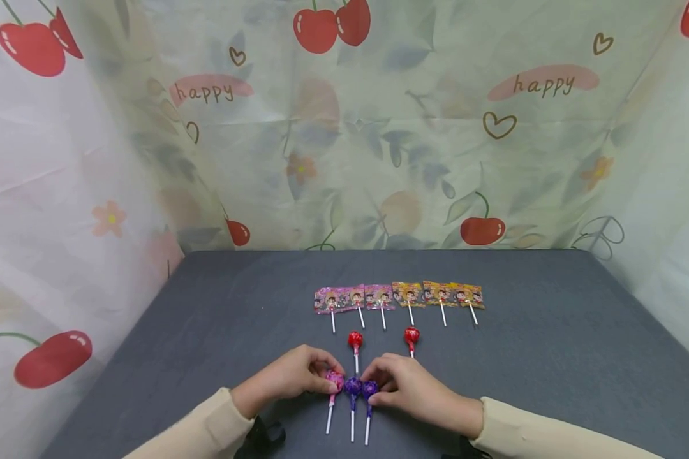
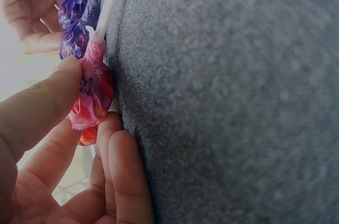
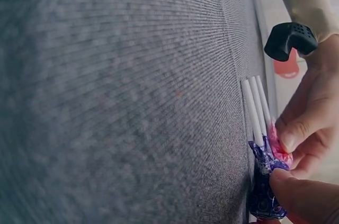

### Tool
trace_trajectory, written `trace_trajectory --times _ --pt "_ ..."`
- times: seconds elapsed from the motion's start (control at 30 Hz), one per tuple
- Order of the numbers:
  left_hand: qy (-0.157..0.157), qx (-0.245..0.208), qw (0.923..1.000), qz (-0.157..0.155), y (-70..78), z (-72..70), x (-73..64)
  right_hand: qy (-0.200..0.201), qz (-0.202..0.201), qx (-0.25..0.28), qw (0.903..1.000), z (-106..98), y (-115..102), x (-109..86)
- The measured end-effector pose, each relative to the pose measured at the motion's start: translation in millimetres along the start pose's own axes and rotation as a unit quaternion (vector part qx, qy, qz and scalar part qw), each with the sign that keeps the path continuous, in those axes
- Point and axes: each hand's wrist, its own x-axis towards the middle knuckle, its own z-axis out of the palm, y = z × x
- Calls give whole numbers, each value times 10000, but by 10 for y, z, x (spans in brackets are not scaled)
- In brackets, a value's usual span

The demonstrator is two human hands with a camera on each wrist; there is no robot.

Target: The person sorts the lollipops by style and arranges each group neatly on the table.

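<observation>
In the head view, my left hand (image 1: 298, 377) pinches the head of a pink-wrapped lollipop (image 1: 335, 380) between thumb and fingers. Just right of it, my right hand (image 1: 410, 390) pinches a purple-wrapped lollipop (image 1: 370, 389) by its head. A second purple lollipop (image 1: 353, 386) lies between the two, side by side with them. All three white sticks point toward the near edge. The left wrist view shows the pink wrapper (image 2: 94, 89) between my left thumb and fingers. My right thumb (image 3: 291, 184) presses on the purple wrapper in the right wrist view.
Beyond my hands lie two red lollipops, one on the left (image 1: 355, 340) and one on the right (image 1: 411, 335), the latter's stick partly hidden by my right hand. Farther back, flat-packet lollipops form a row, pink packets (image 1: 379, 297) left, orange packets (image 1: 439, 294) right. A printed curtain (image 1: 356, 159) surrounds the dark table (image 1: 235, 306).
</observation>
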Motion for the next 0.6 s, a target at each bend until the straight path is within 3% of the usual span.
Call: trace_trajectory --times 0.6 --pt "-43 -1 10000 -59 -10 -2 12 -88 82 66 9999 -13 -20 13"
